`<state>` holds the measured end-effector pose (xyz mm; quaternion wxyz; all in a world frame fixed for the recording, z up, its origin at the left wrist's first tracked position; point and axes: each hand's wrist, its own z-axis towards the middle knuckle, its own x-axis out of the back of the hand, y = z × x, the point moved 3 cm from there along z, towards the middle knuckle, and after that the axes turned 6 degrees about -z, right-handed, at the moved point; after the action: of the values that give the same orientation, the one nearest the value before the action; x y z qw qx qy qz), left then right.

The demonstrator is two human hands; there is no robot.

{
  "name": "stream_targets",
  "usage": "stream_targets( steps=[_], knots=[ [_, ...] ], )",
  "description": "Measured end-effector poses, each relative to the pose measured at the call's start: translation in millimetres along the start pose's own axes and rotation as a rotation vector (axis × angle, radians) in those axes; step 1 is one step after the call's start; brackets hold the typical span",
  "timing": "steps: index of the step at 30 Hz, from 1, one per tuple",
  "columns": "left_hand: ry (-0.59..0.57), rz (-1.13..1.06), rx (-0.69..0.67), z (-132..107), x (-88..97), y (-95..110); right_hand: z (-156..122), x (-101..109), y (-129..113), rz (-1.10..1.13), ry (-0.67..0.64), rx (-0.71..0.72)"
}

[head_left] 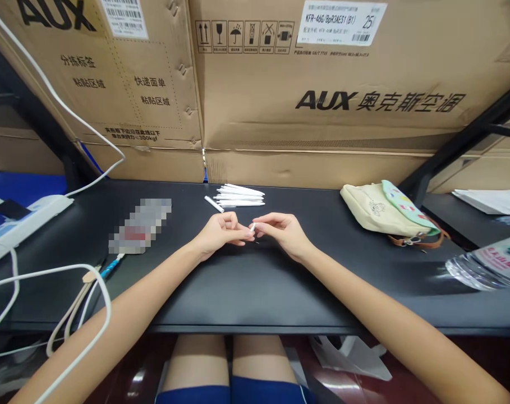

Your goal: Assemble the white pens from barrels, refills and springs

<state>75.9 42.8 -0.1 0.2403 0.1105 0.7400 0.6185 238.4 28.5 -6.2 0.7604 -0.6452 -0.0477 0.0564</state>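
My left hand (225,229) and my right hand (285,231) meet fingertip to fingertip above the dark table. Both are closed in a pinch around a small white piece (252,226), which looks like part of a pen; the fingers cover most of it. A tiny thin dark bit shows just under the fingertips, too small to name. Beyond my hands lies a pile of slim white pens (240,195), side by side. A short white tube (214,203) rests at an angle to the left of the pile, close behind my left hand.
Cardboard boxes (322,129) stand along the back of the table (255,297). On the left are a blurred-out flat object (143,227), white cables and a power strip (25,224). A cream pouch (375,210) and a plastic bottle (490,261) lie to the right.
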Motion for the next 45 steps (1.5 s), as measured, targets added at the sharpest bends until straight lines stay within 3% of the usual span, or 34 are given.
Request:
stream_targets(
  steps=[7, 12, 15, 18, 20, 23, 29, 32, 34, 36, 38, 41, 45],
  knots=[
    [0.007, 0.022, -0.022, -0.2, -2.0, -2.7, -2.5, -2.5, -2.8, -0.047, 0.013, 0.018],
    [-0.009, 0.146, -0.115, -0.9, 0.1, 4.2, -1.2, 0.6, -3.0, -0.024, 0.057, 0.021],
    [0.109, 0.45, -0.305, 4.4, 20.3, 18.3, 2.1, 9.4, -2.8, 0.027, 0.132, 0.024],
    [0.26, 0.996, -0.474, 15.4, 46.6, 31.8, 6.0, 18.9, -1.5, 0.032, 0.201, 0.033],
    [0.249, 1.309, -0.474, 24.5, 59.9, 33.7, 8.1, 23.3, 0.3, 0.033, 0.236, 0.028],
    [0.139, 1.595, -0.343, 31.6, 71.6, 29.5, 9.8, 26.1, 2.0, 0.048, 0.265, 0.025],
    [0.076, 1.966, -0.288, 12.4, 67.6, 33.8, 9.7, 24.8, 1.9, 0.058, 0.28, 0.036],
    [0.114, 1.819, -0.347, 5.0, 52.7, 42.9, 9.8, 24.6, 1.0, 0.06, 0.299, 0.026],
    [0.147, 1.465, -0.41, 3.3, 38.0, 47.2, 10.2, 25.8, -1.9, 0.065, 0.316, 0.039],
    [0.042, 1.039, -0.412, 3.9, 20.3, 43.6, 10.4, 27.7, -7.0, 0.067, 0.335, 0.073],
    [-0.093, 0.77, -0.381, 4.3, 2.6, 34.9, 9.8, 28.9, -13.4, 0.065, 0.35, 0.118],
    [-0.154, 0.577, -0.337, 2.7, -12.8, 22.5, 7.6, 27.0, -21.5, 0.049, 0.344, 0.168],
    [-0.16, 0.515, -0.305, -1.6, -17.7, 17.3, 3.8, 20.5, -25.0, -0.022, 0.321, 0.186]
  ],
)
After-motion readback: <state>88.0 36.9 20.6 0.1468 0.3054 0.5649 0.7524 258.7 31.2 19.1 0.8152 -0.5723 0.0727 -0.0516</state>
